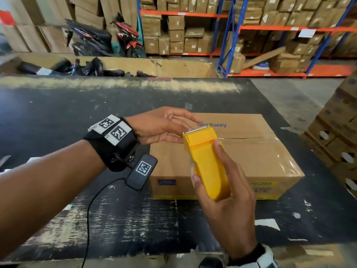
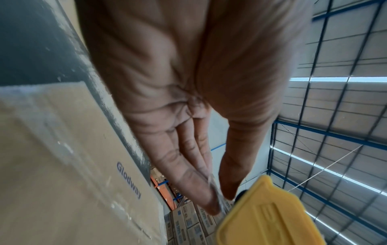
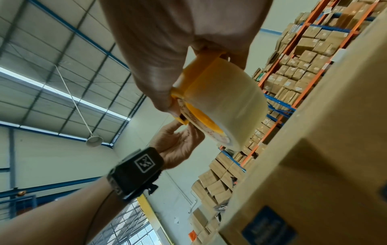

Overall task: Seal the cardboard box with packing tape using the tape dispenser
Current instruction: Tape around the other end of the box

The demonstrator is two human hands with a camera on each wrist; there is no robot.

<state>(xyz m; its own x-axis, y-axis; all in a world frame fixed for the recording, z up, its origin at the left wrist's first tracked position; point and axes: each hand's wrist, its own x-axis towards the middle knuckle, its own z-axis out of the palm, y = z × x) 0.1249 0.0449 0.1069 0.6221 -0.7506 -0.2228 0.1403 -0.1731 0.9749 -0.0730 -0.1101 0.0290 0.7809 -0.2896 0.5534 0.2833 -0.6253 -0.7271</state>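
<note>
A closed brown cardboard box [image 1: 241, 157] printed "Glodway" lies on the dark table [image 1: 77, 117], with glossy clear tape over its top seam. Above its near left corner my right hand [image 1: 226, 194] grips a yellow tape dispenser [image 1: 206, 163], blade end pointing away from me. My left hand [image 1: 185, 130] is at that blade end. In the left wrist view its thumb and fingers [image 2: 207, 199] pinch a clear strip of tape beside the dispenser [image 2: 270, 215]. The right wrist view shows the clear tape roll [image 3: 226, 102] in the dispenser, the left hand [image 3: 180, 140] behind it and the box [image 3: 314, 165] to the right.
Blue and orange racks [image 1: 270, 28] full of cartons line the back. A parked motorbike [image 1: 108, 39] stands at the back left. A long open carton [image 1: 164, 66] with black packages sits beyond the table. Stacked cartons [image 1: 340, 144] rise at the right.
</note>
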